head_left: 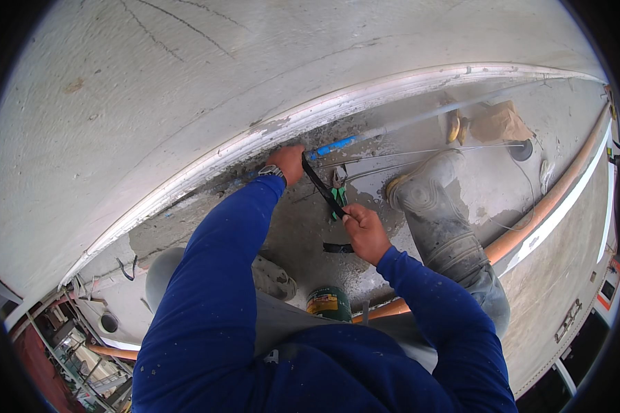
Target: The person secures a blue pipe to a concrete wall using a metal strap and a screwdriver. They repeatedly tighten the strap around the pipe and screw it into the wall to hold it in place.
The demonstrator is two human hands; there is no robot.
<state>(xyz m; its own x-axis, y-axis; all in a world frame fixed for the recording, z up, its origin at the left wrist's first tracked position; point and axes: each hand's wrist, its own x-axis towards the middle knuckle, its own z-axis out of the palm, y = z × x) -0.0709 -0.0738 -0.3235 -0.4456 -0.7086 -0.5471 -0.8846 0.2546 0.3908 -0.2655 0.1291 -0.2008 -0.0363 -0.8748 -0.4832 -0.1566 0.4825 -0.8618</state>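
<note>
Both hands' grip on a taut flat black strap (322, 188), left hand (289, 162), right hand (365, 233).

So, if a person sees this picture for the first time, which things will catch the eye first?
Most striking are the two blue sleeves rising from the lower edge toward the picture's middle. There the left hand presses against the foot of the pale wall, beside a blue pipe, and the right hand pulls a black strap stretched between the two hands. To the right, a dusty rubber boot stands on the concrete floor, and an orange pipe runs behind it.
</note>
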